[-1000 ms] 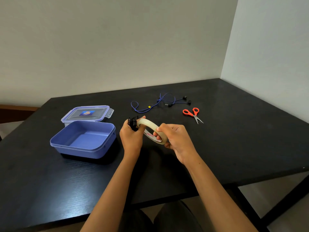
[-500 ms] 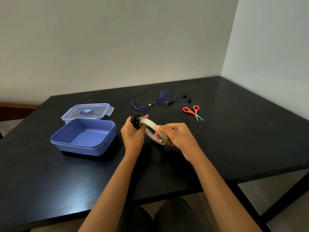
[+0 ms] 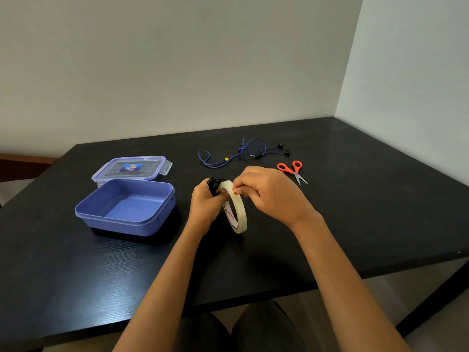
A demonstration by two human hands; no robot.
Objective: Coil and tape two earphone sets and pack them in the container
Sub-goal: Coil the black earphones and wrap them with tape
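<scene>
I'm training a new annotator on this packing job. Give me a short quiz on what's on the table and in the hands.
1. True or false: the blue-corded earphone set lies uncoiled on the black table.
2. The left hand: A lies flat on the table; B grips a black coiled earphone set; C holds nothing.
3. What does the right hand pinch?
Key: 1 true; 2 B; 3 the cream tape roll, at its top.
</scene>
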